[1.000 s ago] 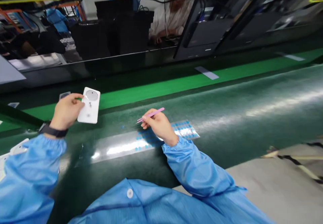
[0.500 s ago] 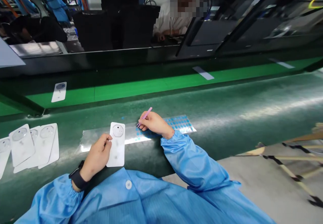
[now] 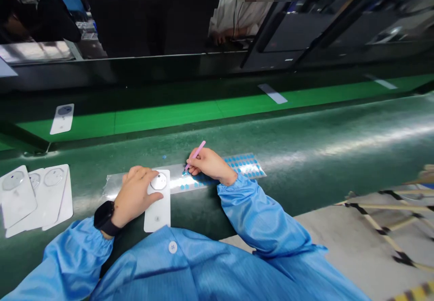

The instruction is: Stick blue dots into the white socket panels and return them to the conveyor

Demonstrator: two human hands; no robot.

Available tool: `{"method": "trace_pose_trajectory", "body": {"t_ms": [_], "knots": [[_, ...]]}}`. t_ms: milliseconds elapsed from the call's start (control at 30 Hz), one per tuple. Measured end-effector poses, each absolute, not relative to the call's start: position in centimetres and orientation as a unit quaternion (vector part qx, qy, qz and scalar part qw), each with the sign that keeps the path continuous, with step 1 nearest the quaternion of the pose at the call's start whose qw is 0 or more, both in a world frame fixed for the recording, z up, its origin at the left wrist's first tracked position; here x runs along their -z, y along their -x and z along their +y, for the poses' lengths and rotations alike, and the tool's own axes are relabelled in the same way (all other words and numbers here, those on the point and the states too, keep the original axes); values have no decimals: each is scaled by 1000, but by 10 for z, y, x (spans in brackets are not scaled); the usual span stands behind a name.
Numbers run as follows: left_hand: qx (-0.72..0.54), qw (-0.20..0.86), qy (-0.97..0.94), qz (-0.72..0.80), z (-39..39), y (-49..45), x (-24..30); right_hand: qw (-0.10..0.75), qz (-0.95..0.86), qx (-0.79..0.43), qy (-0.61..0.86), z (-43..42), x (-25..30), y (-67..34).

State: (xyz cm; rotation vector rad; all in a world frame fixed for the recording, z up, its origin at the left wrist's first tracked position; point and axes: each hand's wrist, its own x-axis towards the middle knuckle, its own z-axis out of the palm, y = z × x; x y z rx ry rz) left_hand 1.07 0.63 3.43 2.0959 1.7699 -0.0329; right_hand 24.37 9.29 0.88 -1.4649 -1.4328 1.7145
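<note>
White card [image 3: 157, 215] lies on the worktop [image 3: 305, 165] at lower centre of the frame, its long axis pointing away from the person, nearer the left hand [image 3: 134, 197], which rests open across its upper end, thumb just below the round disc [image 3: 158, 181]. To its right, the right hand [image 3: 210, 165] pinches pink tweezers [image 3: 195, 156], tips at the blue dot sheet [image 3: 246, 165].

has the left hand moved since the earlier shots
Yes. Judged against the blue dot sticker sheet, the left hand has moved forward and right, from the edge of the white card to over it, beside its round disc.
</note>
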Motion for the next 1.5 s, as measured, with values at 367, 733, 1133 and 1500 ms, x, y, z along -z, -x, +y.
{"method": "trace_pose_trajectory", "body": {"t_ms": [367, 733, 1133, 1500], "knots": [[-73, 159, -783, 597, 1, -6, -3, 237, -489, -641, 542, 93, -10, -245], [-78, 168, -770, 611, 1, -13, -3, 290, -490, -669, 477, 70, -9, -215], [-85, 149, -783, 598, -2, -13, -2, 256, -502, -641, 520, 66, 3, -200], [-100, 132, -790, 591, -4, -10, 2, 249, -509, -629, 533, 65, -3, -198]]}}
